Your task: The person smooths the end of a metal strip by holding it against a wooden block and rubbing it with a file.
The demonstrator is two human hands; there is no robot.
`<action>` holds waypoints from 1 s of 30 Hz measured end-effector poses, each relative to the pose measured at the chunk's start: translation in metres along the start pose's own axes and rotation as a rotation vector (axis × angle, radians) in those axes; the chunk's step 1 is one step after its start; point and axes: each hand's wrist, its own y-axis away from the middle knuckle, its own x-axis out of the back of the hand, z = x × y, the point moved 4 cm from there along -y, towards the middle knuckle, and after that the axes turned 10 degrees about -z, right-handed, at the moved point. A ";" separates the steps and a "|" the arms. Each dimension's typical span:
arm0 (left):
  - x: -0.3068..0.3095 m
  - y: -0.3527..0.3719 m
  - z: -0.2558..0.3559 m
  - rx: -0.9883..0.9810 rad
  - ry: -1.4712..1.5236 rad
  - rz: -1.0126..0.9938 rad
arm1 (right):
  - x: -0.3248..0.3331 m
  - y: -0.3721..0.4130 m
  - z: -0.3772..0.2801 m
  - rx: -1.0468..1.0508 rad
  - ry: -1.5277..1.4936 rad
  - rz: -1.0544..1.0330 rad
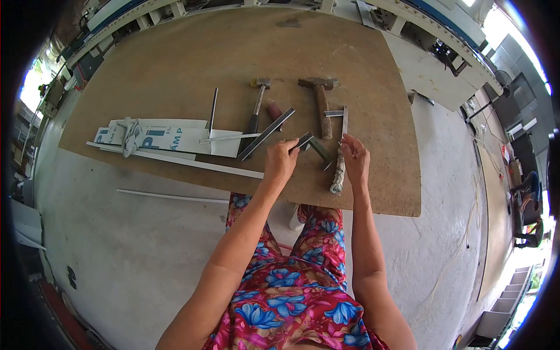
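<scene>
Left hand (281,163) pinches the angle bracket (318,150) by one end, and its long leg slants toward the right hand (356,158), whose grip is unclear.

Hammers (322,111) block ahead of the right hand (356,161); far board (204,52) lies open.

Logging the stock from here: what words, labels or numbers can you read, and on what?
"PI": large blue letters on the white strip, partly covered.
"AMP": blue, same strip, cut off.
Smaller print beside it: too blurred.
Hammers, metal piece in the left hand: no readable marks.
</scene>
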 end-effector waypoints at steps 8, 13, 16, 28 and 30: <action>-0.002 0.000 -0.001 0.049 0.025 -0.004 | -0.007 -0.019 0.033 -0.173 0.656 0.046; -0.005 0.002 -0.004 0.019 0.029 0.034 | 0.010 -0.036 0.051 -0.239 0.680 0.042; -0.004 0.003 -0.003 0.008 0.046 0.053 | 0.028 -0.042 0.051 -0.239 0.821 0.146; -0.003 0.008 0.000 0.211 0.112 -0.024 | -0.079 -0.091 -0.084 0.285 0.442 -0.387; -0.006 0.007 -0.003 0.206 0.083 -0.025 | -0.106 -0.098 -0.092 0.348 0.506 -0.536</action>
